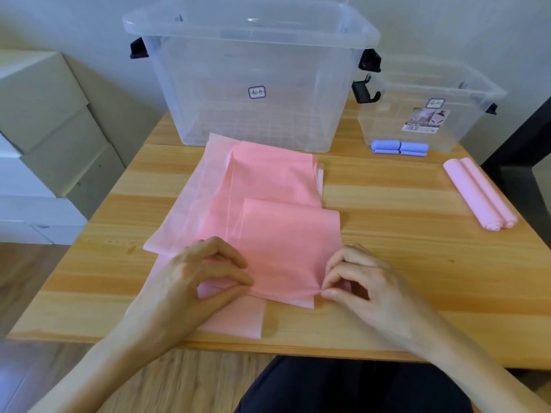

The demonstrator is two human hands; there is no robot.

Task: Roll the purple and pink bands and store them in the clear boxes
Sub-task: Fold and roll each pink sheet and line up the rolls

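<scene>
White boxes stacked at far left, off the tabletop. Left hand fingers curled, thumb and fingertips pinching the near left edge of the pink band. Pink band lies unrolled and folded over itself in loose layers across the tabletop centre, far end reaching the base of the large clear box. Large clear box stands open at back centre, black latches on both sides. Right hand pinching the band's near right edge, thumb against forefinger, other fingers curled. Small clear box at back right, just beside the large one. Purple band roll on the tabletop touching the small box's front. Light pink roll lies far right near the tabletop edge.
</scene>
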